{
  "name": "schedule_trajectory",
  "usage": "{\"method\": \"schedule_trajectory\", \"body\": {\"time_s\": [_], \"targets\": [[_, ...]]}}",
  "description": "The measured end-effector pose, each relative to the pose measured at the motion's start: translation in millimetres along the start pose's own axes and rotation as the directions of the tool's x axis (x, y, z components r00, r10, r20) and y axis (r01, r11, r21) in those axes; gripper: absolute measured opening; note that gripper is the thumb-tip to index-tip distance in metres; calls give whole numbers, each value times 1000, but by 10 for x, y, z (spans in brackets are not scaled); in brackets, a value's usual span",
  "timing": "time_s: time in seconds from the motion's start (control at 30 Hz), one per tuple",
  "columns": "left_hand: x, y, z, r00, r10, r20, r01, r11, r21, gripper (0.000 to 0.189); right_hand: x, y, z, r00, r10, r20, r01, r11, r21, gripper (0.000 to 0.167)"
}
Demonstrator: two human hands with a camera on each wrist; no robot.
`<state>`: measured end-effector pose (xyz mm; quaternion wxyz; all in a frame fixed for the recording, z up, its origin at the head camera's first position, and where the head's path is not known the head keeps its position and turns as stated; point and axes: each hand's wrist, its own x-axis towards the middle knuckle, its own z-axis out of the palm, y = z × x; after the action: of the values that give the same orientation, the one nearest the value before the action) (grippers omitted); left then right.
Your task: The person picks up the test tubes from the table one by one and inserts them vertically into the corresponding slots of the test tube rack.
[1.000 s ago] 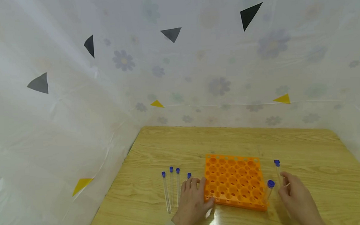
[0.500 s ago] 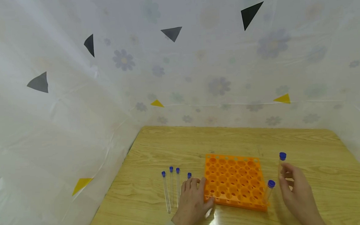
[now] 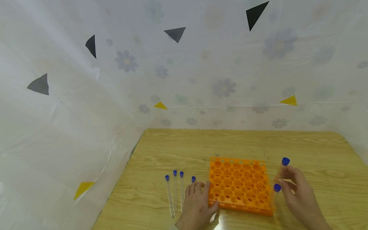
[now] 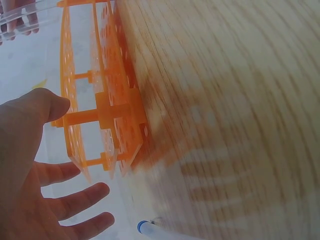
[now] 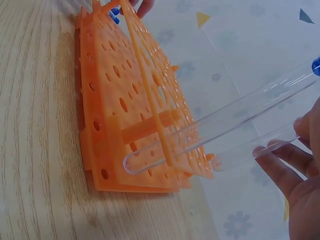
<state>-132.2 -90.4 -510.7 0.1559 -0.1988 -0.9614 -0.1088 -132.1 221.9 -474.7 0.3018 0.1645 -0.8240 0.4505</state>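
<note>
My left hand (image 3: 197,204) holds the front left corner of an orange test tube rack (image 3: 245,210); in the left wrist view its thumb lies on the top edge and the other fingers spread beside the end. In my right hand (image 3: 302,199), thumb and fingers pinch a clear test tube (image 5: 235,155) with a blue cap (image 3: 285,161). This tube tilts, its rounded bottom close to the rack's upper plate. Another blue-capped test tube (image 3: 275,197) leans in the front right corner of the rack, its bottom below the upper plate in the right wrist view.
Several blue-capped test tubes (image 3: 170,200) lie on the wood-grain table (image 3: 239,136) left of the rack, one partly hidden by my left hand. White flower-patterned sheeting (image 3: 201,77) encloses the back and sides.
My right hand first raises its tube more upright, then brings it left towards the rack, tilting it. The left hand, the rack and the tubes on the table stay put.
</note>
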Motion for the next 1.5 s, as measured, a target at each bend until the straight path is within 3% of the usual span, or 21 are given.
{"method": "schedule_trajectory", "body": {"time_s": [0.23,0.37,0.77,0.97,1.13,1.5], "targets": [[2,-7,0,1000,-6,11,6,1000,-2,50,-13,9,21,998,-48,47,44,995,90,52],[2,-9,0,1000,-5,13,5,1000,0,50,-37,15,24,996,-28,82,19,994,104,51],[5,-1,-7,1000,-14,28,14,1000,-2,50,-95,84,50,991,-39,132,35,999,28,46],[4,-4,-9,999,-15,39,15,1000,-10,51,-126,119,95,991,-90,95,85,995,53,51],[5,-1,-17,998,-24,52,25,1000,-17,51,-166,155,134,993,-78,86,75,996,41,55],[8,15,-24,998,-30,55,31,999,-21,51,-193,192,156,989,-81,123,83,997,-4,45]]}}
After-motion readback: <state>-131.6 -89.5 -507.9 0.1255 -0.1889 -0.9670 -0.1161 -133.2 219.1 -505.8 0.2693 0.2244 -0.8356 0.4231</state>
